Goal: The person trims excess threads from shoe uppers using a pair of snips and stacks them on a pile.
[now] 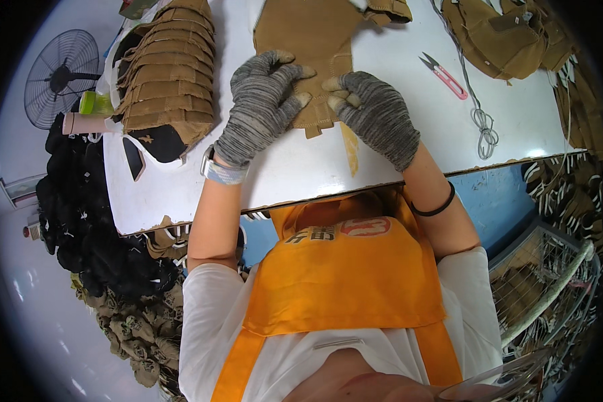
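A brown suede-like piece (306, 40) with stitched seams lies on the white table, its narrow tabbed end toward me. My left hand (258, 100), in a grey knitted glove with pale fingertips, rests on its left side. The left index finger and thumb are spread apart on the material. At the right edge, my right hand (375, 114), gloved alike, has its fingers bent and close together, gripping the piece. The undersides of both hands are hidden.
Stacked brown pieces (171, 74) stand at the left. Pink-handled thread snips (445, 77) and a looped grey cord (486, 130) lie to the right, near more brown pieces (502, 40). A fan (61, 79) stands far left. Black bundles (90, 208) hang below the table's left end.
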A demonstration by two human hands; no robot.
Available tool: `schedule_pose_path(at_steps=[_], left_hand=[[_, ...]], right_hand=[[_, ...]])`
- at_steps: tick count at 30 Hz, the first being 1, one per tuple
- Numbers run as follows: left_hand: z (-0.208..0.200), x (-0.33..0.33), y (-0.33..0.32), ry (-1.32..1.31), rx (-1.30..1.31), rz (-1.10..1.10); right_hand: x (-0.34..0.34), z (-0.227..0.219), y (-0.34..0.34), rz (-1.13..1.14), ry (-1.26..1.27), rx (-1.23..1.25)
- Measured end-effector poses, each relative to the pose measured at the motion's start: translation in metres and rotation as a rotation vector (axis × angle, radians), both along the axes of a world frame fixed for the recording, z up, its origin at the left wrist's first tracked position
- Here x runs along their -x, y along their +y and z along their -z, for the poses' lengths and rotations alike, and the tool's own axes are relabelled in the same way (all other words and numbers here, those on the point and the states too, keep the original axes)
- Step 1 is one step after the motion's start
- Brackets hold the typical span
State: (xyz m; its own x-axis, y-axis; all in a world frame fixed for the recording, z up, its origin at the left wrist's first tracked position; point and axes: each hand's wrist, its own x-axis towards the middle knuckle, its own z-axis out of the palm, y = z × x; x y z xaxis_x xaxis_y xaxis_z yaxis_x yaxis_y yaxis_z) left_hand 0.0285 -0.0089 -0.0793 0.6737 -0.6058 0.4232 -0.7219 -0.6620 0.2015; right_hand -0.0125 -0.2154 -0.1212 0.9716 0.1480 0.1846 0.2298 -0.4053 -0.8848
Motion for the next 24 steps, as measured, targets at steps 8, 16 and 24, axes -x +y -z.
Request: schedule_pose_path(at_steps=[8,16,24], left_hand=[[0.026,0.004,0.009,0.138,-0.001,-0.08],[0.032,0.01,0.004,0.055,-0.057,-0.147],[0.033,0.012,0.007,0.122,-0.09,-0.191]], right_hand=[[-0.013,-0.001,0.005,-0.021,0.049,0.185],[-0.049,-0.017,0.004,-0.131,0.128,0.654],[-0.048,-0.026,0.006,-0.188,0.266,0.52]])
